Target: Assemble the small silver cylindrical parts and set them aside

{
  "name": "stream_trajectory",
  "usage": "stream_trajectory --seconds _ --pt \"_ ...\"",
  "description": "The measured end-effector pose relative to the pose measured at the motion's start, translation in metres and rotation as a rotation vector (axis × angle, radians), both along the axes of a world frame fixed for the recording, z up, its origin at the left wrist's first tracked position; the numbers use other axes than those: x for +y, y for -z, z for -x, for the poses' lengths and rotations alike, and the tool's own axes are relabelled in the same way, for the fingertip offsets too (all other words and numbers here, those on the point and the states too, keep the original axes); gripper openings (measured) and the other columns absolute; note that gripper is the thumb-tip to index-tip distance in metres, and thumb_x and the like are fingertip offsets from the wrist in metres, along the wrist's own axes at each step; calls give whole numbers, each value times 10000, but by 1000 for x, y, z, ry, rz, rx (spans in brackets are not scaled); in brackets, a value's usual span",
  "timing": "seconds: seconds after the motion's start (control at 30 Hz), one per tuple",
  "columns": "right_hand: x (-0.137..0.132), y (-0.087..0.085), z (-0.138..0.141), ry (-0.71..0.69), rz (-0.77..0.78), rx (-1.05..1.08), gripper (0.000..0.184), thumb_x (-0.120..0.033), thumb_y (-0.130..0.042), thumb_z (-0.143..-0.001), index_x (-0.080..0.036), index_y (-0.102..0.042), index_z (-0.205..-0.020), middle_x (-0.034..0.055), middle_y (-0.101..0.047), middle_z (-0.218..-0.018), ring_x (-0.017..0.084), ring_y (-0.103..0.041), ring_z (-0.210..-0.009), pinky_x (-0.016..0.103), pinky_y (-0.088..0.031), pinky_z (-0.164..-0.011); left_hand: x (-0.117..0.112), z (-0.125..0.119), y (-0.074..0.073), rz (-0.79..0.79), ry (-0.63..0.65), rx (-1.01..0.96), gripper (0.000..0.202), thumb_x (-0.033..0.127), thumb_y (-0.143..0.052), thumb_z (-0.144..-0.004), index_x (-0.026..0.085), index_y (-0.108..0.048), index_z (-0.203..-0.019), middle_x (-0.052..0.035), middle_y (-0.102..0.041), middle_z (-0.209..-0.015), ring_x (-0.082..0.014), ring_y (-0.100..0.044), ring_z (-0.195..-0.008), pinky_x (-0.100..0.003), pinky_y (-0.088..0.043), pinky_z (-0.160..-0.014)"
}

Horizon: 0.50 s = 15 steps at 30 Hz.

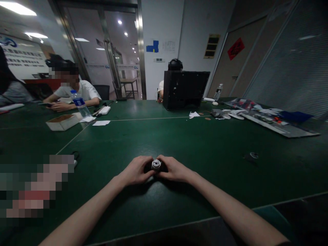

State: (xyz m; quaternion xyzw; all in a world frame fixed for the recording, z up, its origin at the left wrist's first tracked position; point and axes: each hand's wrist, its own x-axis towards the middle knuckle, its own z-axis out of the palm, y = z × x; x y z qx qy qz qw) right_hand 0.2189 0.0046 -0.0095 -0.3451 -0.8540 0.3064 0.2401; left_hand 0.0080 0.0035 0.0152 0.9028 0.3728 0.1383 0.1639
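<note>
Head view: nearest the camera, extending two bare forearms [217, 201] over the smooth dark green counter [123, 138], grasping a small round silver-topped cylinder [156, 164] between left hand [139, 169] and right hand [174, 168]; cannot tell whether touching the counter. Apparently steadying or working it two-handed; probably calling next for an even, firm hold. Right of the cylinder, well apart, a small dark piece with a silvery ring [253, 155]. Beyond the cylinder, a broad black box-shaped casing [186, 89], likely blocking only a longer reach; beyond and left, an open whitish box [60, 125] and a clear blue-capped plastic bottle [80, 103].
</note>
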Motion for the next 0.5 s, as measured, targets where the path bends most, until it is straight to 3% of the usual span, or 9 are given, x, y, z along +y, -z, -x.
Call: stream_trajectory --seconds 0.3,0.5 --pt "-2 1 2 10 20 52 444 -200 -611 -772 -175 -460 -1189 57 -628 -1004 140 -589 -773 241 -439 -691 0 4 -2 -5 4 -16 236 336 -524 -831 167 -613 -969 -67 -656 -860 -200 -591 -775 -289 -429 -747" --pt "-3 1 4 16 -22 44 418 -191 -593 -782 -181 -480 -1184 16 -615 -877 111 -536 -667 214 -408 -621 0 4 -2 -36 -5 -15 230 347 -528 -822 167 -616 -936 -59 -649 -826 -190 -578 -752 -272 -425 -732"
